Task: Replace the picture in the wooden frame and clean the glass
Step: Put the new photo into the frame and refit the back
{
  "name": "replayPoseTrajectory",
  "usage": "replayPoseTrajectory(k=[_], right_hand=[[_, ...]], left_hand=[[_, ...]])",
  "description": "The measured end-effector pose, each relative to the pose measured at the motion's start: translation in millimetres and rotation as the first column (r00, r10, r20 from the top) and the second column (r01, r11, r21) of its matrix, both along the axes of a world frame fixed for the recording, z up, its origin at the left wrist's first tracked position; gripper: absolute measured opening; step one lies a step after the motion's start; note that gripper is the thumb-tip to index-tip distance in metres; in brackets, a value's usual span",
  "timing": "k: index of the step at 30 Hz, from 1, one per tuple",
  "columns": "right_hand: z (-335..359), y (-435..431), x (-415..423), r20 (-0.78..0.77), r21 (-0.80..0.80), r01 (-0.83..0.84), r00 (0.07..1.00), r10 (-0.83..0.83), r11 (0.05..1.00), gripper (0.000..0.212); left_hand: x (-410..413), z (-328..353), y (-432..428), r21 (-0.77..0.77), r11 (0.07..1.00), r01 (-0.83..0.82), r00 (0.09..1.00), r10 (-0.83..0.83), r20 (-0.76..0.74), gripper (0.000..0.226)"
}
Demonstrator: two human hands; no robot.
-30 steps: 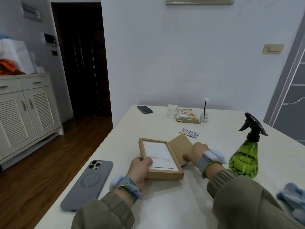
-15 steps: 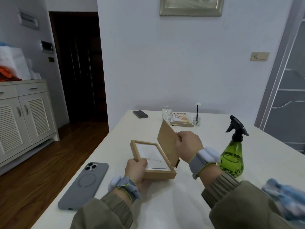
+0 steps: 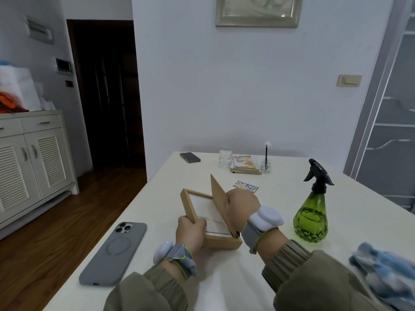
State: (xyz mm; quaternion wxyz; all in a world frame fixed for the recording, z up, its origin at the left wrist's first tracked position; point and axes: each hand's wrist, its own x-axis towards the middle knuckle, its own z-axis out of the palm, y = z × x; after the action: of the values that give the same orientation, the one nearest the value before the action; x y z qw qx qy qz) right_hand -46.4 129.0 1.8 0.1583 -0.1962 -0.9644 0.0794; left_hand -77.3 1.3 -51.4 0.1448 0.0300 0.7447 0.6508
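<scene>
In the head view, my left hand (image 3: 190,232) grips the near left corner of the wooden frame (image 3: 222,241), fingers curled round its rail. The frame lies on the counter (image 3: 224,279) in front of me, back side up. My right hand (image 3: 241,205) pinches the brown backing board (image 3: 219,197) and holds it tilted up on edge over the frame's right side. A white sheet (image 3: 202,207) shows inside the frame. A green spray bottle (image 3: 311,212) stands upright to the right. A blurred blue cloth (image 3: 386,272) lies near my right sleeve. A grey phone (image 3: 114,250) lies to the left.
</scene>
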Motion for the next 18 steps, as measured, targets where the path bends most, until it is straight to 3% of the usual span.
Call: replayPoseTrajectory(k=[2, 7, 13, 18], right_hand=[[-0.2, -6.7, 4.2, -0.017, 0.026, -0.056, 0.998, 0.057, 0.998, 0.013], [0.2, -22.0, 10.3, 0.004, 0.018, -0.186, 0.983, 0.186, 0.982, 0.039], [-3.8, -23.5, 9.3, 0.07, -0.078, -0.216, 0.973, 0.221, 0.973, 0.037], [-1.5, -22.0, 11.5, 0.118, -0.073, -0.242, 0.961, 0.249, 0.968, 0.034]], left_hand=[[-1.7, -0.9, -0.4, -0.03, 1.0, -0.009, 1.0, 0.008, -0.021, 0.032], [-2.9, -4.3, 2.5, 0.006, 1.0, 0.002, 0.999, -0.002, -0.043, 0.039], [-11.0, -17.2, 9.1, 0.026, 0.998, 0.05, 0.997, -0.049, -0.056, 0.058], [-8.5, -17.1, 10.0, 0.042, 0.997, 0.071, 0.997, -0.071, -0.009, 0.052]])
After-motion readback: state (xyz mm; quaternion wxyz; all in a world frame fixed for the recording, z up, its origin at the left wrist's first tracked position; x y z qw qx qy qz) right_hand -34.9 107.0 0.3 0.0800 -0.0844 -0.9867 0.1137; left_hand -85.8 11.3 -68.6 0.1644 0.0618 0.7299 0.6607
